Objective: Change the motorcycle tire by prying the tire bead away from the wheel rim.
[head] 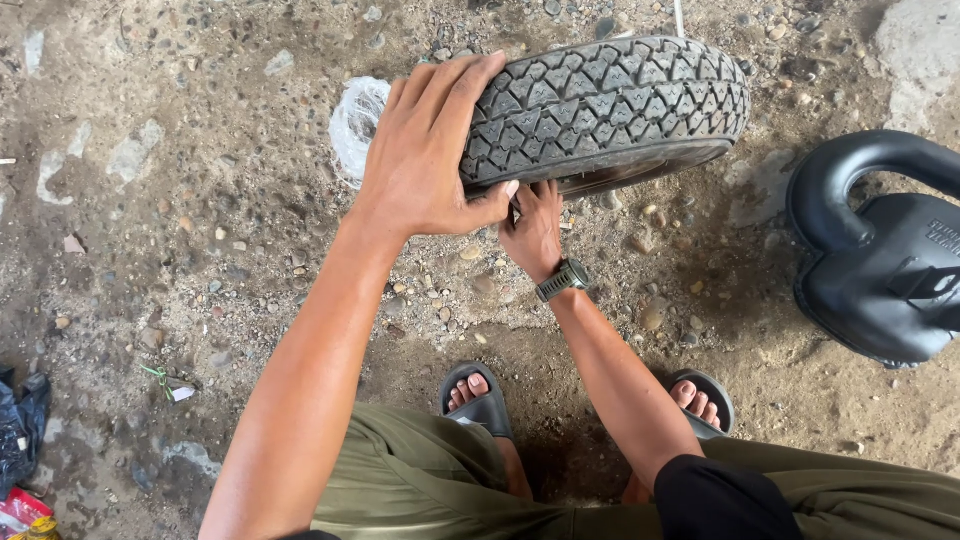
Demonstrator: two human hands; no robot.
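On gravel ground, the tire (610, 105) is tipped up on edge; left hand (430, 150) grips its tread, right hand (535, 230) reaches under it, grip hidden, black jug (880, 250) nearby.

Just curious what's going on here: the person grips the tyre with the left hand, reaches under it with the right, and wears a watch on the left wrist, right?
Not quite. The head view shows the watch on the right wrist. The left hand does grip the tyre, and the right hand reaches under it.
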